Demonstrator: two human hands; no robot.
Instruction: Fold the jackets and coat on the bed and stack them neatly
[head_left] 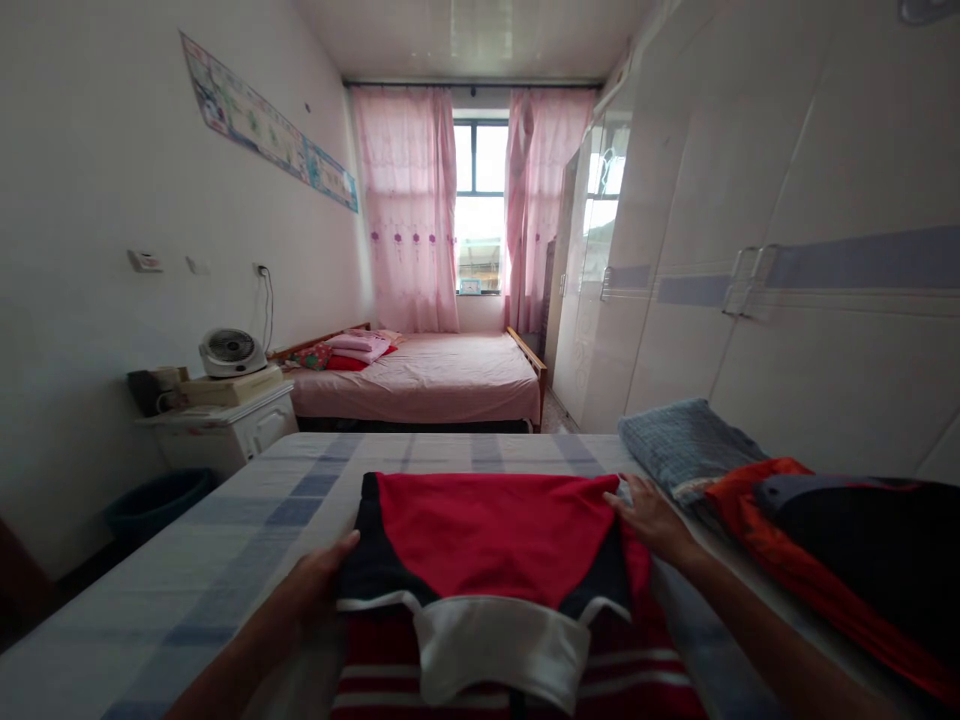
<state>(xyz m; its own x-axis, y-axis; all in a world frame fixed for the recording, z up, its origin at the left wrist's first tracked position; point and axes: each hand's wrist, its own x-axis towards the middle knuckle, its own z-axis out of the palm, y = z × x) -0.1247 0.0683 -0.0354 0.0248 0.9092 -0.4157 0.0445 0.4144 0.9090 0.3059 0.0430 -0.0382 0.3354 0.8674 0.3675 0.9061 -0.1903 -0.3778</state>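
Observation:
A folded red and black shirt (pixel 495 530) with a white collar lies on the bed in front of me, its collar toward me. Dark red cloth with white stripes shows below the collar. At the shirt's left edge is my left hand (pixel 319 578), thumb along the side and the other fingers mostly hidden; it looks closed on the cloth. My right hand (pixel 651 515) pinches the far right corner between thumb and fingers.
Blue-white striped bedding (pixel 300 500) lies beneath. On the right are a folded blue-grey cloth (pixel 682 445) and an orange and black garment (pixel 847 540), beside white wardrobes (pixel 817 380). Beyond stands a pink bed (pixel 450 375). A fan (pixel 232 350) and bin (pixel 161 500) are left.

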